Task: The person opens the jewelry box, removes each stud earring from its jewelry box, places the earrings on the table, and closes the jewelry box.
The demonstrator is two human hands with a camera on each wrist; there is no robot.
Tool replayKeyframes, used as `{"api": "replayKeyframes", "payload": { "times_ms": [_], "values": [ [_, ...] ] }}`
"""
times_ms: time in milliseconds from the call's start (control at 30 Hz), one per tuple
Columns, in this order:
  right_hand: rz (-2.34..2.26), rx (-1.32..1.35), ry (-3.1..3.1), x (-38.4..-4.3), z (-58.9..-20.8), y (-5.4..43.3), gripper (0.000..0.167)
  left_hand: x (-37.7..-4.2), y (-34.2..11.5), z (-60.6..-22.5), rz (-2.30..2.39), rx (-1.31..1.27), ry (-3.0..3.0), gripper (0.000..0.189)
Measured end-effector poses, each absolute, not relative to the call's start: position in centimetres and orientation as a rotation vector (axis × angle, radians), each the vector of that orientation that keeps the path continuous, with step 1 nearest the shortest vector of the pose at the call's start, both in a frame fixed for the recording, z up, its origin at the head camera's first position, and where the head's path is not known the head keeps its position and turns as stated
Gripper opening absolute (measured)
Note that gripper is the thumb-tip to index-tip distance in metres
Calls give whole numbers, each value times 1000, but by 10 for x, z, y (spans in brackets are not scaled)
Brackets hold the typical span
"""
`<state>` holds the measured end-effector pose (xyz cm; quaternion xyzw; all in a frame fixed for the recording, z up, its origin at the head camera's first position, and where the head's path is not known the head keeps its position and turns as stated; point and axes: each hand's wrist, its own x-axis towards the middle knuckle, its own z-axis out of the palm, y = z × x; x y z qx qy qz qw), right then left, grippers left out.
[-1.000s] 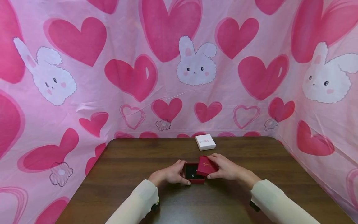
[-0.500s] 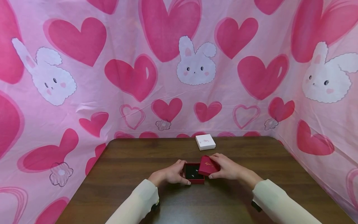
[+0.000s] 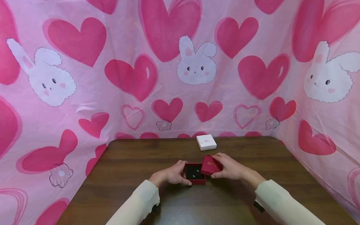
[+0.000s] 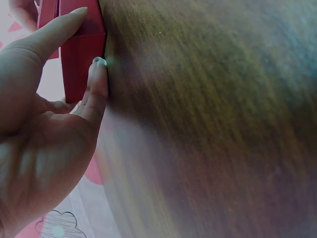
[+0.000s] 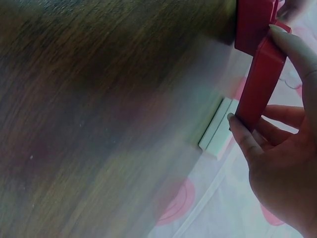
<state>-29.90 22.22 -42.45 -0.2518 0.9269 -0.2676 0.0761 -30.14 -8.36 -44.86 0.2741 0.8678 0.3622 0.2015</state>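
In the head view a red jewelry box [image 3: 196,182] with a black lining rests on the table, two small silvery pieces that look like earrings [image 3: 197,171] on that lining. My left hand [image 3: 172,174] grips the box by its left side, thumb at the near corner. Just right of it, my right hand [image 3: 229,166] holds the red lid [image 3: 210,165], which has gold lettering. The lid is tilted and overlaps the box's right edge. In the left wrist view the thumb and fingers span the box's side [image 4: 81,64]; in the right wrist view they pinch the lid [image 5: 261,82].
A flat white box [image 3: 206,142] with pink print lies near the back of the brown wooden table [image 3: 135,159]. Behind and on both sides hangs a pink cloth [image 3: 126,84] with hearts and rabbit faces.
The lid in my right hand has shifted slightly right and up, baring more of the black lining and the second silvery piece. My left hand and the box have stayed in place.
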Motion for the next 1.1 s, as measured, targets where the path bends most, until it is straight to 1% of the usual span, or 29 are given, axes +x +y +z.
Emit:
{"api": "replayKeyframes", "payload": {
  "times_ms": [333, 633, 1100],
  "values": [
    [-801, -720, 2811, -301, -422, 227, 91, -303, -84, -449, 1022, 765, 2428, 65],
    [-741, -818, 2869, -301, -421, 233, 90, -302, -83, -448, 1011, 767, 2435, 65],
    [-726, -781, 2902, -306, -422, 247, 89, -302, -84, -449, 1012, 742, 2422, 63]
  ]
}}
